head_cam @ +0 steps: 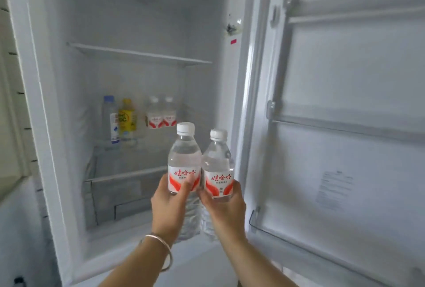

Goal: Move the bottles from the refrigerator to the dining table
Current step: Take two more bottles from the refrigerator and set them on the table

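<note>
I face the open refrigerator (39, 103). My left hand (169, 208) grips a clear water bottle (184, 155) with a white cap and red-and-white label, held upright in front of the lower shelves. My right hand (226, 211) grips a second, matching water bottle (218, 162) right beside it, the two touching. At the back of the middle shelf stand a blue-capped bottle (110, 119), a yellow bottle (127, 115) and two more red-labelled water bottles (161, 113). The dining table is out of view.
The fridge door (345, 114) stands open to the right, with bare door racks and a bin (259, 224) at its bottom. A glass shelf (138, 54) spans the upper compartment, a drawer (110, 197) sits below. A silver bangle (161, 247) circles my left wrist.
</note>
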A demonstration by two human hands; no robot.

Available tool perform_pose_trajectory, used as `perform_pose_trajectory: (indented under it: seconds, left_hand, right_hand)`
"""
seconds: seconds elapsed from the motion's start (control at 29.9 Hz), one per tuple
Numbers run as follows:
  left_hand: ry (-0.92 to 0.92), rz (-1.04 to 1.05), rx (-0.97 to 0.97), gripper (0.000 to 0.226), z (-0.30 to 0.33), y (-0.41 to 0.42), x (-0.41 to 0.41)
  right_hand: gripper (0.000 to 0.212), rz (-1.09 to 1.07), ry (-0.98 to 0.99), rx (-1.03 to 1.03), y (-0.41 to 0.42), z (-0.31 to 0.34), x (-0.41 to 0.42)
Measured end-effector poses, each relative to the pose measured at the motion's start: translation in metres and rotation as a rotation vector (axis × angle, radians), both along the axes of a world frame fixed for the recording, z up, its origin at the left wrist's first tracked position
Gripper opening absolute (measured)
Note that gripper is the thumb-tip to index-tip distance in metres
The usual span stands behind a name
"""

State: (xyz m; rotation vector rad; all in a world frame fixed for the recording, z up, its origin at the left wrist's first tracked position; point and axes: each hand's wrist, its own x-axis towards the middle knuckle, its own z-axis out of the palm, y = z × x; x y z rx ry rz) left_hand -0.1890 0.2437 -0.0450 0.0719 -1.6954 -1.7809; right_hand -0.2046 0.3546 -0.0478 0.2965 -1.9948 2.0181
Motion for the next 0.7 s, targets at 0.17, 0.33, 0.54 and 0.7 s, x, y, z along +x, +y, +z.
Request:
perform_pose_trajectory:
  seconds: [0.17,0.33,0.54,0.7]
  left_hand:
    - [-0.034,-0.191,-0.027,0.057,-0.003,0.099,0.034]
    - [-0.029,-0.341,-0.031,0.058,-0.008,0.209,0.076]
    - [-0.028,-0.461,-0.010,0.059,-0.012,0.360,0.134]
    - [-0.060,-0.567,0.023,0.054,-0.015,0.480,0.179]
  right_hand:
    - [0.052,-0.178,-0.018,-0.024,0.099,-0.011,0.052]
    - [0.053,-0.366,0.025,0.002,0.208,-0.019,0.108]
    - [0.052,-0.572,-0.005,0.041,0.356,-0.025,0.178]
    - [0.056,-0.706,-0.039,0.074,0.473,-0.028,0.231]
